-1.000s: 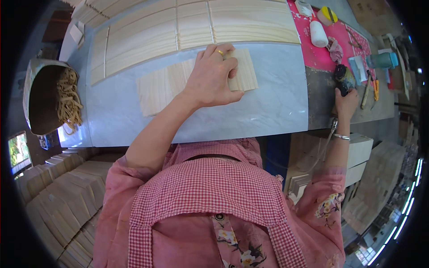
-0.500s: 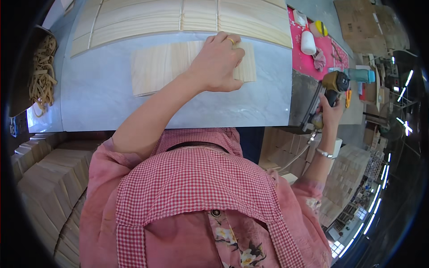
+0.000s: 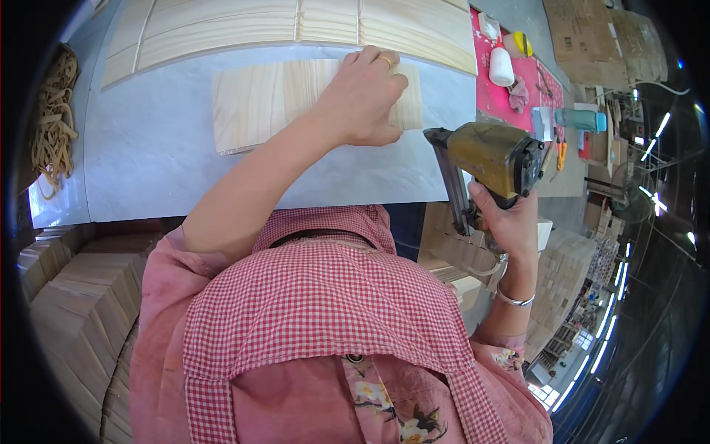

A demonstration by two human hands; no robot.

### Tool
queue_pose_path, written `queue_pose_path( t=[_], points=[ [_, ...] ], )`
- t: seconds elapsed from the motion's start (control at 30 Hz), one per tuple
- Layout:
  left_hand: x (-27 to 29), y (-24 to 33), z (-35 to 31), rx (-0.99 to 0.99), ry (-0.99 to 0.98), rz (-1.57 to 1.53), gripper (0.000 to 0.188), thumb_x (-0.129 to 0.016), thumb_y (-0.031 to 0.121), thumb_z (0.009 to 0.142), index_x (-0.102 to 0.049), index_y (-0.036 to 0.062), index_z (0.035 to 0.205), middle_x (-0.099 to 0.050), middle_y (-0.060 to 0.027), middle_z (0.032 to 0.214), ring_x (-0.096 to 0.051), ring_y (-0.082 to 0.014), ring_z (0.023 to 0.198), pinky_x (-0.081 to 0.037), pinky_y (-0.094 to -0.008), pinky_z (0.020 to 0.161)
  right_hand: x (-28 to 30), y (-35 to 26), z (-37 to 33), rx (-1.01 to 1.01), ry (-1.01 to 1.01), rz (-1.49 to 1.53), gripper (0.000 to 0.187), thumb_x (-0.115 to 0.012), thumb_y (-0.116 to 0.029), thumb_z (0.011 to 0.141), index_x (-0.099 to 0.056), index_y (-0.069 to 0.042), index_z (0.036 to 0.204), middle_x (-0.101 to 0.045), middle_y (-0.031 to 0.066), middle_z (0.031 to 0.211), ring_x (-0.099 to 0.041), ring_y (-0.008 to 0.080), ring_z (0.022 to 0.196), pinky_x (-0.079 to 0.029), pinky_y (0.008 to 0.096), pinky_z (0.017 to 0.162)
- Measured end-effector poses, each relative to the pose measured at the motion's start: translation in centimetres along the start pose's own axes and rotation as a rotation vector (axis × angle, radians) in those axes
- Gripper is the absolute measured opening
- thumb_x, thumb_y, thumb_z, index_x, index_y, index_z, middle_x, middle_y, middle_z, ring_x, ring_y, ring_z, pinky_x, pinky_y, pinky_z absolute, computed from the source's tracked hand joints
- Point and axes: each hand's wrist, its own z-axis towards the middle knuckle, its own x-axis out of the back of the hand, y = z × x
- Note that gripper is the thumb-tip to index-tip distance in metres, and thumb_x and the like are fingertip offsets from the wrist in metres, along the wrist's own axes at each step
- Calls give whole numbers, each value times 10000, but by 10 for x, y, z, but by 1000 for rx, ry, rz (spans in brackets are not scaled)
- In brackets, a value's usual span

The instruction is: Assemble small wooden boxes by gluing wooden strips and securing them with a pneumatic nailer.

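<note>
"What are our hands holding?"
"Our left hand [image 3: 366, 100] has its grip clamped across a pale rectangular wooden board [image 3: 255, 103] lying on the grey-white marbled tabletop [image 3: 163, 155]. Our right hand [image 3: 514, 226] is wrapped around the handle of a gold-and-black nail gun [image 3: 488, 159], raised just right of the board, not touching it."
"And the textures nearby?"
"We see a large pale wooden panel [image 3: 222, 28] crossed by thin lines, a limp tangle of tan bands [image 3: 55, 118], and a smooth white bottle with a red cap [image 3: 501, 68]."
"What escapes us?"
"Our left forearm [image 3: 259, 163] covers part of the board's near edge, the panel is cut off above, and we cannot tell whether the board's tone change is a joint."
</note>
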Motion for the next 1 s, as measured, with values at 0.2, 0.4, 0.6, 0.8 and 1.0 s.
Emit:
queue_pose_path(
  t=[0.2, 0.4, 0.6, 0.8, 1.0],
  points=[
    [1, 1, 1, 7, 5, 0, 402, -789, 263, 632, -721, 9, 936, -602, -225, 1269, -511, -367, 1149, -400, -443, 1028, -5, -6, 5, -68, -52, -1, 184, -769, -75, 873, -703, 40, 1000, -648, 25, 695, -499, 88, 532, -406, 236, 479],
    [0, 0, 1, 2, 22, -7, 392, -790, 254, 629, -722, 15, 931, -609, -220, 1254, -511, -362, 1141, -403, -439, 1018, -10, -8, 2, -143, -41, 22, 163, -772, -95, 880, -701, 32, 952, -609, 5, 636, -473, 79, 484, -383, 226, 447],
    [2, 2, 1, 13, 30, -14, 374, -788, 249, 626, -724, 23, 916, -611, -214, 1246, -511, -353, 1141, -404, -432, 1010, -17, -10, 13, -105, 16, 66, 164, -777, -118, 886, -687, 18, 875, -570, 0, 583, -455, 79, 436, -364, 227, 412],
    [3, 3, 2, 31, 5, -28, 364, -784, 247, 625, -725, 27, 909, -610, -214, 1249, -513, -346, 1129, -404, -427, 1006, -18, -19, 28, -130, 10, -3, 194, -779, -136, 890, -669, 13, 831, -571, 4, 585, -468, 80, 436, -373, 232, 407],
    [3, 3, 2, 39, -1, -33, 344, -776, 253, 633, -711, 30, 888, -596, -215, 1273, -508, -345, 1135, -398, -430, 1019, -19, -23, 33, -147, -21, -11, 210, -777, -146, 894, -659, 10, 818, -572, 5, 584, -472, 81, 433, -374, 231, 403]
  ],
)
